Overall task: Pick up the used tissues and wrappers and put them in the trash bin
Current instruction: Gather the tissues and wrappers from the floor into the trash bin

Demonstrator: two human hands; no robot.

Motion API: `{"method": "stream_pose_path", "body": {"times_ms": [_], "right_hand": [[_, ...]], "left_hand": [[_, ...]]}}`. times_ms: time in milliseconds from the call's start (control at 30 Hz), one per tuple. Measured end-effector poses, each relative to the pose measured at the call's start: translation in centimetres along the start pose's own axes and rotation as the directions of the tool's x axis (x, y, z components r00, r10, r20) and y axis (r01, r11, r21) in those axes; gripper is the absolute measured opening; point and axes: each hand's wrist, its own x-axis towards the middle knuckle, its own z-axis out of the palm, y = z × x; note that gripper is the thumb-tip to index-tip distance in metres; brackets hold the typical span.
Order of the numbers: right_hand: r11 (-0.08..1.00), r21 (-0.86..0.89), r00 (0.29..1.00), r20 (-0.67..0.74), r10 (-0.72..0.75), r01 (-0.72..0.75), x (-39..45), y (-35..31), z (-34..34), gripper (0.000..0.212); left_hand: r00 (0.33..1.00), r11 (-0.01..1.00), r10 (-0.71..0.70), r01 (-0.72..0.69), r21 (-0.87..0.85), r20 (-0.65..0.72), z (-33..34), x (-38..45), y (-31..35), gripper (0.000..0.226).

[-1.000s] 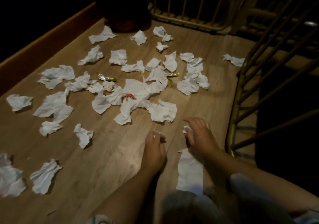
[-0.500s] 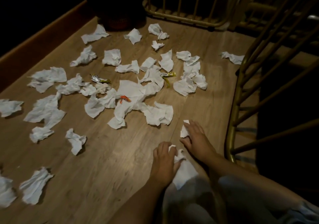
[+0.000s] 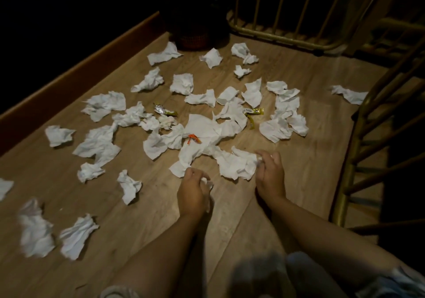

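- A dim view from above onto a wooden floor (image 3: 299, 182) strewn with crumpled white tissues and a few wrappers.
- Far left: a wooden baseboard (image 3: 76, 77) runs along the floor's edge, with darkness beyond it.
- Lower left: two blurred tissues (image 3: 34, 231) lie apart from the main scatter, with another crumpled tissue (image 3: 128, 186) just beyond them.
- Left of centre: a silver and green foil wrapper (image 3: 164, 111) lies among the tissues.
- Top centre: a dark trash bin (image 3: 195, 21) stands on the floor at the far edge of the mess, tissues lying just before its base.
- Centre: a small orange wrapper (image 3: 193, 139) rests on a large flat tissue (image 3: 204, 127).
- Near centre: the left hand (image 3: 192, 193) has its fingers curled around a wad of white tissue, right beside a corner of the spread tissues.
- Right of centre: a yellow-green wrapper (image 3: 253, 112) carries print too small to read.
- The right hand (image 3: 270, 171) has its fingers bent, pinching the edge of a wide crumpled tissue (image 3: 236, 164) that lies on the floor.
- Top right: a brass-coloured railing (image 3: 282, 38) with upright bars stands beside the bin.
- Far right: one tissue (image 3: 349, 94) lies alone next to a second curved railing (image 3: 349, 171) that borders the floor.
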Motion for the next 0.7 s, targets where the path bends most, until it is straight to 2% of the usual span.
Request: {"method": "stream_pose_path", "body": {"times_ms": [100, 167, 267, 367, 433, 533, 600, 700], "right_hand": [[0.998, -0.036, 0.994, 0.094, -0.047, 0.05, 2.0, -1.7, 1.5, 0.039], [0.971, -0.177, 0.981, 0.143, -0.134, 0.158, 3.0, -2.0, 2.6, 0.048], [0.837, -0.421, 0.926, 0.288, -0.243, 0.35, 3.8, -1.5, 4.2, 0.07], [0.73, -0.518, 0.877, 0.417, -0.238, 0.445, 3.3, -0.9, 5.5, 0.079], [0.71, -0.533, 0.862, 0.46, -0.213, 0.46, 2.6, -0.3, 6.3, 0.074], [0.704, -0.536, 0.868, 0.432, -0.246, 0.466, 1.3, 0.6, 7.3, 0.044], [0.71, -0.496, 0.859, 0.387, -0.335, 0.5, 0.4, 1.1, 7.5, 0.026], [0.71, -0.348, 0.789, 0.332, -0.518, 0.613, -1.0, 1.5, 7.4, 0.019]], "left_hand": [[0.998, 0.999, -0.022, 0.02, -0.041, -0.052, -1.7, 1.7, 0.1, 0.015], [0.995, 0.997, -0.053, 0.047, -0.061, -0.085, -2.4, 3.1, -0.3, 0.014], [0.995, 0.998, -0.048, 0.046, -0.031, -0.092, -2.7, 4.6, -1.3, 0.024], [0.995, 0.999, -0.023, 0.018, -0.047, -0.102, -2.5, 5.2, -1.7, 0.048], [0.995, 0.997, -0.03, 0.024, -0.071, -0.091, -1.8, 5.5, -2.2, 0.06], [1.0, 1.0, 0.01, -0.01, 0.016, 0.024, -0.3, 6.2, -3.9, 0.067], [0.992, 0.998, 0.035, -0.042, 0.057, 0.122, 0.4, 5.9, -4.8, 0.063], [0.995, 0.999, 0.033, -0.035, 0.017, 0.09, 0.6, 4.3, -5.5, 0.054]]}}
